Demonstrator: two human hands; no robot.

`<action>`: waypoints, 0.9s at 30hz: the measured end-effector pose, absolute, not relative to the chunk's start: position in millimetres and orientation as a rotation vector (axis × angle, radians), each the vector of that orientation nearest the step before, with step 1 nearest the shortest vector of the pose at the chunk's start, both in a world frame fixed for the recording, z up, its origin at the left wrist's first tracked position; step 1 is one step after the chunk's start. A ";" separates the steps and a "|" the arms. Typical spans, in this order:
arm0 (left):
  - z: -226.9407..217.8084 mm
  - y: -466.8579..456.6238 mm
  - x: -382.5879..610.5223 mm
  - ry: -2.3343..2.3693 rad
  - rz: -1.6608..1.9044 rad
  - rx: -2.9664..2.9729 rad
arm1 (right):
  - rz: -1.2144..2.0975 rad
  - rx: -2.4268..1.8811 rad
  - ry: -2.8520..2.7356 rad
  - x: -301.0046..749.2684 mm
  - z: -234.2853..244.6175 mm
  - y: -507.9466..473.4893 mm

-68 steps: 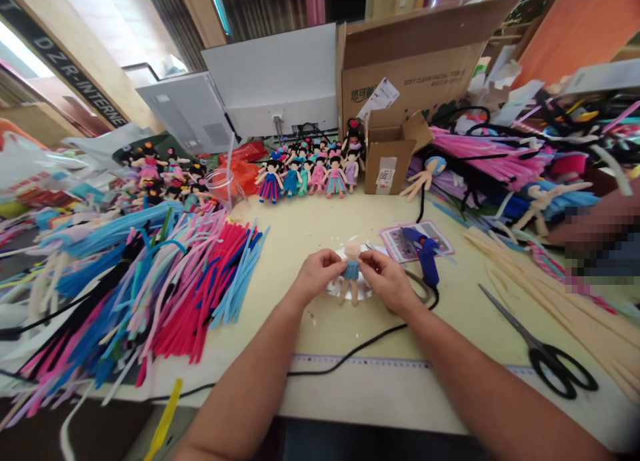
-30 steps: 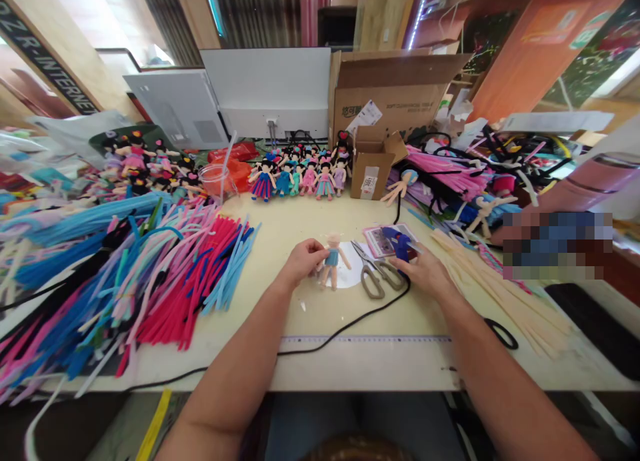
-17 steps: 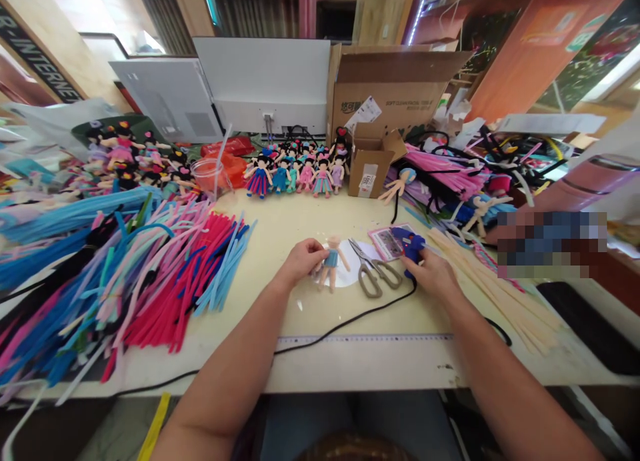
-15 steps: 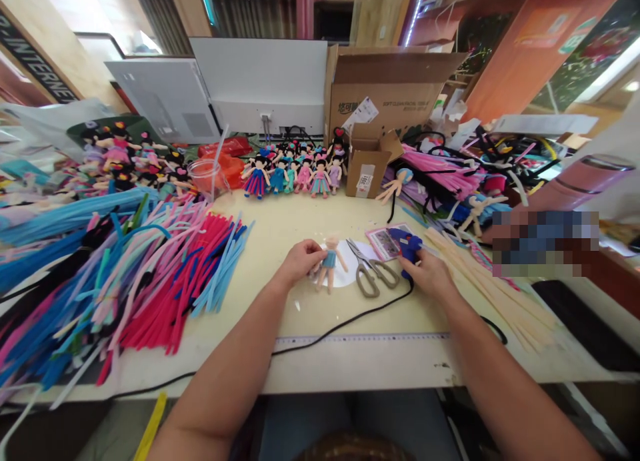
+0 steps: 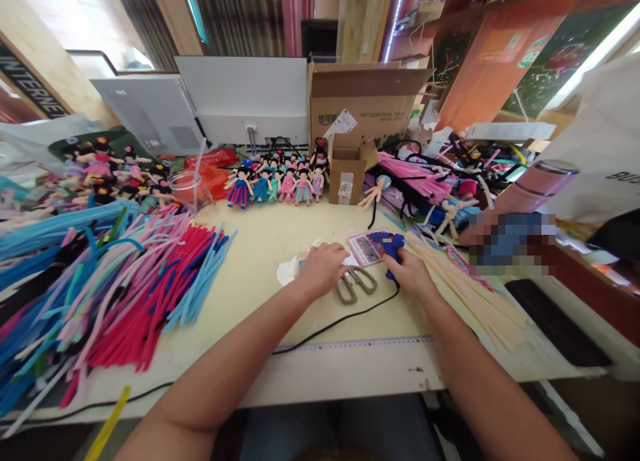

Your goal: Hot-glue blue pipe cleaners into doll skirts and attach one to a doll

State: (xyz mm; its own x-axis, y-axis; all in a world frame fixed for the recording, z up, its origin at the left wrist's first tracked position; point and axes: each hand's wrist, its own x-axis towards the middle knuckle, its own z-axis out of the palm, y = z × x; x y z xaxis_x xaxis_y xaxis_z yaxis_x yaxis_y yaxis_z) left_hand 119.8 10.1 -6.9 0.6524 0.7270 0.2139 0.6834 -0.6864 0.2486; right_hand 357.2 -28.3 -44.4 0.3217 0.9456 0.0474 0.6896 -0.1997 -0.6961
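Note:
A blue glue gun (image 5: 394, 245) is gripped in my right hand (image 5: 411, 274), its black cord trailing down over the table. My left hand (image 5: 324, 269) is closed above the scissors (image 5: 356, 284), covering their blades; only the handles show. What its fingers hold, if anything, is hidden. Beneath that hand lies a white paper disc (image 5: 287, 272). A bit of the small doll's blue body (image 5: 301, 266) peeks out behind the hand; the rest of the doll is covered. Just left of the glue gun is a pink-edged card (image 5: 364, 249).
Colourful pipe cleaners (image 5: 145, 294) pile up on the left, beige ones (image 5: 465, 294) on the right. Several finished dolls (image 5: 280, 181) stand at the back beside a small cardboard box (image 5: 345, 177). A ruler (image 5: 350, 345) runs along the front edge. A pink flask (image 5: 525, 191) leans at right.
My left hand has left the doll's side and moved right, across the doll and the scissor blades. The right hand still holds the glue gun. The camera view has shifted.

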 end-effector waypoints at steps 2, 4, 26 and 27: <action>-12.4 14.1 150.0 1.073 0.393 2.790 | 0.527 -1.976 -1.450 356.6 -39.6 -26.1; -21.1 20.6 171.6 1.095 0.356 2.802 | 0.480 -1.982 -1.483 356.0 -34.4 -23.4; -29.4 33.1 191.8 1.243 0.115 2.810 | 0.634 -2.049 -1.496 359.5 -27.5 1.1; -28.9 33.2 192.0 1.245 0.105 2.806 | 0.628 -2.053 -1.494 359.4 -26.7 1.6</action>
State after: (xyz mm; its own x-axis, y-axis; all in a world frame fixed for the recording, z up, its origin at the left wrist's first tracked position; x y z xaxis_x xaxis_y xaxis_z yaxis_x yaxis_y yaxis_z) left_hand 192.0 33.2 -28.9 0.6694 0.7421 0.0339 0.7374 -0.6693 0.0912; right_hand 359.4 1.6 -26.7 0.2839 0.9567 -0.0645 0.7153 -0.2562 -0.6501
